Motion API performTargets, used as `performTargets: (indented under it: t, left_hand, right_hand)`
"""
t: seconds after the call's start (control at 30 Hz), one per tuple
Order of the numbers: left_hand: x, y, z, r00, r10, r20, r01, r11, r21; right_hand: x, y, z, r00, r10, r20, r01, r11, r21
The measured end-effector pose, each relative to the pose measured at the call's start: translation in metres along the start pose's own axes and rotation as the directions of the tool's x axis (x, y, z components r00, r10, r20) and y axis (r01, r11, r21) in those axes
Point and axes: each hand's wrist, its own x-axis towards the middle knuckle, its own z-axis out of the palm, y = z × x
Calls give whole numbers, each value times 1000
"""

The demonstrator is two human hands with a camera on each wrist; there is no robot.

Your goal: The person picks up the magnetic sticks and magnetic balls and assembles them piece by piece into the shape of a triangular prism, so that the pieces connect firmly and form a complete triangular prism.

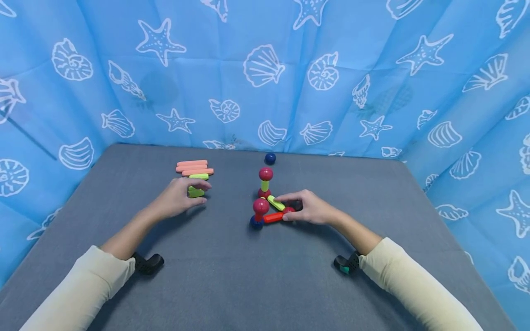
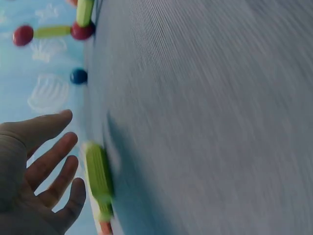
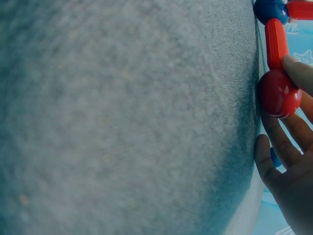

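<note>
My right hand point(image 1: 312, 209) pinches a red ball point(image 3: 279, 93), thumb on one side and fingers on the other. This ball is a corner of a ball-and-rod construction lying on the table. A red rod point(image 1: 273, 217) runs from it to a blue ball point(image 1: 256, 223), and a yellow-green rod point(image 1: 276, 202) runs toward the back corner. Two upright rods carry a front red ball point(image 1: 261, 206) and a back red ball point(image 1: 266, 173). To the left, my left hand point(image 1: 178, 197) hovers with parted, relaxed fingers beside yellow-green rods point(image 1: 195, 191), holding nothing.
Behind the yellow-green rods lie several salmon rods point(image 1: 194, 167). A loose dark blue ball point(image 1: 270, 158) sits near the table's back edge. A blue shell-patterned curtain point(image 1: 232, 82) hangs behind the grey table point(image 1: 248, 285).
</note>
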Motion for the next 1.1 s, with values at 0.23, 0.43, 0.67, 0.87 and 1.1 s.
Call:
performTargets:
  t: [0.23, 0.43, 0.67, 0.87, 1.1]
  left_hand:
    - [-9, -21, -9, 994, -49, -100, 52, 998, 19]
    - [-6, -29, -10, 986, -41, -162, 49, 998, 46]
    - [-2, -40, -16, 966, -61, -250, 72, 997, 38]
    - [1, -49, -20, 955, -78, -286, 96, 994, 47]
    - [14, -51, -23, 956, -133, -263, 155, 986, 64]
  right_hand:
    - [2, 1, 0, 1000, 17, 6, -17, 1000, 17]
    - [2, 2, 1, 1000, 19, 1, -19, 1000, 15]
    - [2, 2, 2, 1000, 30, -4, -30, 999, 18]
    - [1, 3, 2, 1000, 10, -2, -10, 1000, 25]
    - [0, 5, 2, 1000, -1, -11, 1, 999, 33]
